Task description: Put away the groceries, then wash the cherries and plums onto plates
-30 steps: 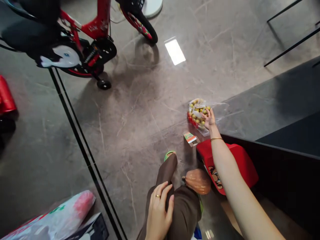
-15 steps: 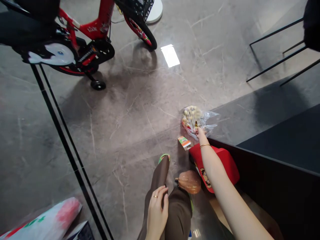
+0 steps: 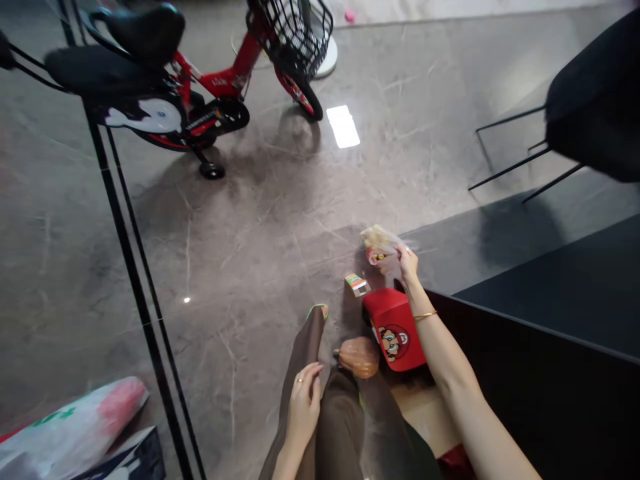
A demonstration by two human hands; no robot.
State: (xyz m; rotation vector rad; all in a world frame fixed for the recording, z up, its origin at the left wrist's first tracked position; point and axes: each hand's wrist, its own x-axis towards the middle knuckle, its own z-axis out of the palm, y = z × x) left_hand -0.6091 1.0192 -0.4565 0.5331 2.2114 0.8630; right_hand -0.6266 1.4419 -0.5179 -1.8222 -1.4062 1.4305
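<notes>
My right hand (image 3: 406,264) is closed on a clear plastic bag of small yellow-green fruit (image 3: 379,243), held just above the grey floor beside a black cabinet. My left hand (image 3: 303,402), a ring on one finger, rests with fingers loosely spread on my brown-trousered leg (image 3: 320,387) and holds nothing. A red stool with a cartoon face (image 3: 394,337) stands under my right forearm. An orange-brown squash (image 3: 357,357) lies next to it by my knee. A small orange and green card (image 3: 357,284) lies on the floor near the bag.
A red child's bicycle (image 3: 200,87) with a black basket stands at the upper left. A black chair (image 3: 575,127) is at the upper right, a black cabinet (image 3: 550,320) at the right. Black floor rails (image 3: 135,293) cross the left. A printed plastic bag (image 3: 70,427) lies lower left.
My right hand has gathered the fruit bag and raised it off the floor, drawing it nearer. The view has tilted up, showing more of the bicycle and the chair. My left hand stays on my leg.
</notes>
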